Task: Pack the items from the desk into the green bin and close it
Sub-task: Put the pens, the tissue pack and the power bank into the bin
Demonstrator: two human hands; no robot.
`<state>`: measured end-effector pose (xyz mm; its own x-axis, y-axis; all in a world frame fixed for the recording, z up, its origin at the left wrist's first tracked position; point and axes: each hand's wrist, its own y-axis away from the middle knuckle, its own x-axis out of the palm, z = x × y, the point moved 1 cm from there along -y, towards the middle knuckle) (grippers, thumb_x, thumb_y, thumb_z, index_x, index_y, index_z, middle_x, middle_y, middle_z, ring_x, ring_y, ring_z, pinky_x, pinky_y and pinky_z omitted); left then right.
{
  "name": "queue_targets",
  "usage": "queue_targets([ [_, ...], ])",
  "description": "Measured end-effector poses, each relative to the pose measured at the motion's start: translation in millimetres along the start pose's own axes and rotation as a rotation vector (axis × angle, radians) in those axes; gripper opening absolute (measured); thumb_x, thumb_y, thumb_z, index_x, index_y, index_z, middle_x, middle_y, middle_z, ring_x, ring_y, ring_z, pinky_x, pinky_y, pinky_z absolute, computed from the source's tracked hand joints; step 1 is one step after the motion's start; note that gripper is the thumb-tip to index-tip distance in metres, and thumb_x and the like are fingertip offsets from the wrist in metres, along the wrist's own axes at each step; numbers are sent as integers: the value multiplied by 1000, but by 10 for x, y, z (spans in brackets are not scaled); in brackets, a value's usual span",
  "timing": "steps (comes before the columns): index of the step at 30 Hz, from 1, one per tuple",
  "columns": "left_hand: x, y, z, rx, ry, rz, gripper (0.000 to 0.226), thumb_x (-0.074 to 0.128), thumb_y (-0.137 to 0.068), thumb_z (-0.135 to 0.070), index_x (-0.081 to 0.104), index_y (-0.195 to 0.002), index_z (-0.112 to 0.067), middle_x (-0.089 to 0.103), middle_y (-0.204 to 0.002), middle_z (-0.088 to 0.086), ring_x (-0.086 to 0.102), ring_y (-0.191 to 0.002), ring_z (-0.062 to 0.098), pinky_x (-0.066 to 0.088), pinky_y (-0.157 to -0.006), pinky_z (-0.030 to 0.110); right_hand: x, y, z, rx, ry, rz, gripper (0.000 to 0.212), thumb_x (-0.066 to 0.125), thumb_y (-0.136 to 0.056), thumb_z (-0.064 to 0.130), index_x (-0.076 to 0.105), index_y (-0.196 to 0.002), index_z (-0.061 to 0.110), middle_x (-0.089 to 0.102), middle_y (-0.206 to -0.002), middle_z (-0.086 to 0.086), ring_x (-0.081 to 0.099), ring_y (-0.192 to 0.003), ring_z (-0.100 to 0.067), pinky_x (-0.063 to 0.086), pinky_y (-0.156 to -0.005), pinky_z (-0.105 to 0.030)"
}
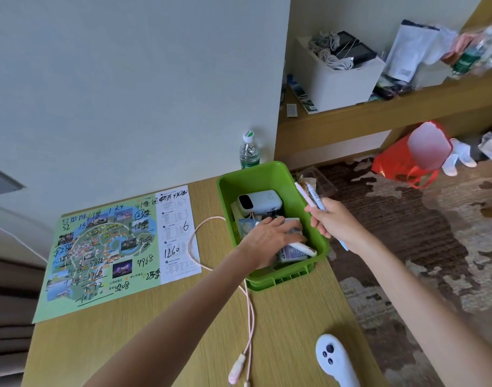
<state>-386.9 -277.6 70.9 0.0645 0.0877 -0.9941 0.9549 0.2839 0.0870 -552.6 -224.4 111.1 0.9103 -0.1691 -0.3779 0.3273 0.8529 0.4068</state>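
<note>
- Head view: green bin [270, 174] at far right corner of desk [155, 331], no lid on it and none in sight; right wall at or just past desk edge, cannot tell which.
- Inside bin: white boxy device [260, 202] at back, flat packets [247, 226] + a white tube [300, 248] toward front.
- Left hand [270, 236] down in bin, palm down, fingers near straight, laid flat on packets; nothing gripped as far as visible.
- Right hand [333, 222] above bin's right rim, fingers curled tight round a bundle of pens [309, 195]; tips angled up over rim, tails poking out below fist, outside bin.
- Left to pack, by the look: pink cable [249, 308] looped beside bin's left wall, passing under left forearm [183, 308]; white controller [334, 358] near desk's right edge; map sheet [113, 247]; poss. water bottle [249, 150] behind bin.
- Risk 1: pens let go from here → some onto carpet [407, 247], bundle being over the wall, not the cavity.
- Risk 2: hard press by left hand w/ bin so near edge → bin tipped or slid off.
- Risk 3: forearm pulled back → cable snagged + dragged.
- Risk 4: contents heaped high → lid not seating; map sheet prob. too big unless folded.
</note>
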Motion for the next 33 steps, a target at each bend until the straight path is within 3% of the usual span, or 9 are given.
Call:
queue_targets([
  [6, -276, 219, 213, -413, 325, -289, 53, 55, -78, 4, 56, -126, -18, 46, -121, 4, 55, -94, 23, 48, -72, 33, 145, -32, -37, -65, 50, -80, 20, 41, -103, 18, 51, -114, 4, 56, -76, -9, 46, -54, -17, 38, -47, -28],
  [9, -356, 467, 385, -647, 616, -388, 34, 57, -88, -8, 52, -121, -11, 47, -108, 7, 53, -78, 25, 46, -65, 35, 362, -94, -21, -106, 128, -166, 21, 40, -104, 20, 48, -114, 4, 56, -86, -15, 48, -60, -20, 42, -54, -36],
  [12, -375, 638, 452, -803, 847, -382, 16, 48, -97, -23, 47, -106, -10, 48, -95, 4, 46, -66, 17, 41, -56, 31, 694, -101, -6, -98, 170, -148, 16, 40, -103, 17, 48, -111, 5, 56, -88, -10, 46, -54, -14, 41, -43, -24],
  [15, -378, 673, 440, -938, 942, -387, 29, 37, -101, -35, 47, -92, -10, 55, -82, 6, 54, -65, 26, 52, -62, 44, 995, -63, -34, -64, 225, 2, 9, 45, -101, 17, 43, -107, 11, 56, -90, -7, 54, -62, -15, 47, -50, -28],
  [20, -383, 587, 282, -1023, 613, -364, 57, 34, -98, -57, 40, -61, -14, 54, -57, 4, 52, -53, 29, 46, -54, 37, 998, 80, -47, -205, 442, -17, 31, 55, -97, 20, 50, -125, 7, 57, -114, -5, 59, -99, -20, 52, -83, -40],
  [22, -383, 541, 222, -1013, 488, -350, 56, 35, -99, -52, 43, -61, -12, 51, -56, 5, 49, -52, 30, 36, -48, 32, 875, 143, -38, -299, 504, -136, 28, 56, -95, 15, 55, -123, 10, 56, -119, -3, 59, -101, -20, 53, -81, -38],
  [25, -352, 425, 130, -990, 358, -272, 32, 45, -98, -32, 48, -76, -9, 52, -68, 5, 54, -61, 29, 24, -43, 31, 676, 220, -53, -405, 642, -292, 25, 58, -93, 10, 57, -117, 13, 55, -116, 1, 59, -96, -17, 45, -69, -24],
  [28, -296, 269, 16, -988, 260, -162, 17, 44, -98, -21, 50, -101, -5, 58, -79, 5, 61, -68, 26, 32, -45, 27, 581, 299, -126, -434, 697, -269, 26, 58, -92, 8, 58, -117, 13, 54, -118, 3, 57, -93, -11, 38, -66, -16],
  [33, -259, 211, -77, -932, 107, -89, 27, 43, -99, -21, 46, -119, -5, 68, -98, 7, 68, -80, 25, 38, -52, 29, 614, 470, -279, -470, 700, -185, 20, 57, -93, 9, 61, -113, 14, 53, -116, 4, 58, -86, -10, 50, -73, -25],
])
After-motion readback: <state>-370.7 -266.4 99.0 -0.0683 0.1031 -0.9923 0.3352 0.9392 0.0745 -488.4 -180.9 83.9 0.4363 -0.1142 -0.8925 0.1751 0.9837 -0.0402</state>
